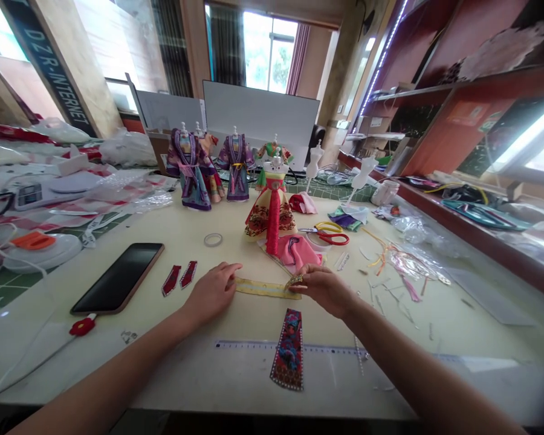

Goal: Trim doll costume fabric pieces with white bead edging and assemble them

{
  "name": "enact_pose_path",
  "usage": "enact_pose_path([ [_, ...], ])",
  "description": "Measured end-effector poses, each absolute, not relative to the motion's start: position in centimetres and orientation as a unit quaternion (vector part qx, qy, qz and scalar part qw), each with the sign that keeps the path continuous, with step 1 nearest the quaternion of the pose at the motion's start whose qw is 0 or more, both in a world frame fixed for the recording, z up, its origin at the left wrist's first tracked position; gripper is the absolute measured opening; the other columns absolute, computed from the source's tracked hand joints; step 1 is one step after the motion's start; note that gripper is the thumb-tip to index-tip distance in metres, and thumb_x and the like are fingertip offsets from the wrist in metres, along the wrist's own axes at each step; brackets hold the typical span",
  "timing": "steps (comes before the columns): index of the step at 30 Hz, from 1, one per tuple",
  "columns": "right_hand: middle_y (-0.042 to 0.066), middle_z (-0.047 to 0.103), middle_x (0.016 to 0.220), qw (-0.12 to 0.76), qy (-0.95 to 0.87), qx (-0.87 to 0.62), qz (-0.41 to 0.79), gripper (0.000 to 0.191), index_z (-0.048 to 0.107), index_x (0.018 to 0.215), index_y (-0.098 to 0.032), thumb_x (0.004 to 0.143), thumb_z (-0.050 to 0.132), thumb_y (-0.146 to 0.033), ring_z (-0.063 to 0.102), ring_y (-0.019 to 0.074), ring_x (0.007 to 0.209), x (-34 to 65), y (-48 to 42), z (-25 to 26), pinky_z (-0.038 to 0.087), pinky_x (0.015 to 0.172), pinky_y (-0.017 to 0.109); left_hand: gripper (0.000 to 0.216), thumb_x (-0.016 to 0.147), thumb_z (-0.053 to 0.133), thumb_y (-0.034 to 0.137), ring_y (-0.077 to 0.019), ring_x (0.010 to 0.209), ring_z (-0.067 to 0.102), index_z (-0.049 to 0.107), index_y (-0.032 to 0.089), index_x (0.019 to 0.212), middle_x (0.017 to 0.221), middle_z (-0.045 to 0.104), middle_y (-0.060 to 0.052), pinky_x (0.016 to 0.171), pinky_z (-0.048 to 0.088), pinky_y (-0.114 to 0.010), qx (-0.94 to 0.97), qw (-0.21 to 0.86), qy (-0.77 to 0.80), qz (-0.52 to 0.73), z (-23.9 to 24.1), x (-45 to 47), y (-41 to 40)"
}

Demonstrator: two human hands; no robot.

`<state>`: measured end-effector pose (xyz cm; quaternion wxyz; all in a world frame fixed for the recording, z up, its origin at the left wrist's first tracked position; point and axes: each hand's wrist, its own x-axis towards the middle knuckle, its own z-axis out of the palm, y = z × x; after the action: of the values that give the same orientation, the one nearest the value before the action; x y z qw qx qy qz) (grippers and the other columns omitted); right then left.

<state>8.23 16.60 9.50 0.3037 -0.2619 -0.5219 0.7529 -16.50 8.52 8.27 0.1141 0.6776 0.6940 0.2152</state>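
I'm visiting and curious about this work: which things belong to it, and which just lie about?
Seems part of it:
yellow strip, at the left hand
small gold piece, in the right hand
patterned panel, probably

Seems just lying about:
phone
plastic bag
red flower ornament

Both hands, the left hand (212, 291) and the right hand (329, 289), are bare, with slim fingers (230, 267). Just behind the hands, the wrists (352, 307) narrow smoothly; farther back, the left forearm (131, 357) and the right forearm (408, 353) broaden gradually, bare as far as they show. The fingernails are too small to tell.
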Motion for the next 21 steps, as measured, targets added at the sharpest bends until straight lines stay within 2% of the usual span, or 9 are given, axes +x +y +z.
enact_pose_path([
  [7,-0.001,0.061,0.074,0.281,-0.543,-0.280,0.740,0.011,0.059,0.066,-0.019,0.063,0.069,-0.022,0.060,0.0152,0.076,8.4,16.8,9.4,0.044,0.082,0.035,0.047,0.076,0.041,0.018,-0.0211,0.080,0.059,0.055,0.015,0.121,0.099,0.061,-0.009,0.067,0.043,-0.030,0.643,0.154,0.715,0.226,8.4,-17.4,7.7],
  [12,0.000,0.062,0.075,0.237,-0.593,-0.280,0.717,0.008,0.062,0.067,-0.018,0.066,0.069,-0.023,0.056,0.0143,0.077,8.7,17.4,10.5,0.041,0.081,0.033,0.041,0.079,0.048,0.032,-0.0219,0.079,0.059,0.059,0.016,0.114,0.094,0.063,-0.008,0.073,0.044,-0.033,0.628,0.208,0.692,0.288,10.0,-17.2,7.2],
  [18,0.001,0.063,0.082,0.175,-0.665,-0.244,0.684,0.004,0.064,0.069,-0.017,0.068,0.067,-0.020,0.054,0.0145,0.082,8.1,16.9,13.8,0.038,0.076,0.029,0.042,0.085,0.047,0.044,-0.0193,0.102,0.059,0.058,0.019,0.117,0.115,0.064,-0.006,0.087,0.046,-0.030,0.625,0.414,0.551,0.366,12.4,-13.6,7.8],
  [21,-0.001,0.062,0.079,0.168,-0.684,-0.230,0.671,0.004,0.062,0.069,-0.018,0.070,0.066,-0.019,0.054,0.0134,0.080,7.9,16.4,14.6,0.038,0.075,0.028,0.039,0.087,0.047,0.046,-0.0188,0.105,0.059,0.061,0.021,0.114,0.114,0.065,-0.005,0.090,0.045,-0.031,0.614,0.510,0.479,0.365,12.3,-12.3,7.9],
])
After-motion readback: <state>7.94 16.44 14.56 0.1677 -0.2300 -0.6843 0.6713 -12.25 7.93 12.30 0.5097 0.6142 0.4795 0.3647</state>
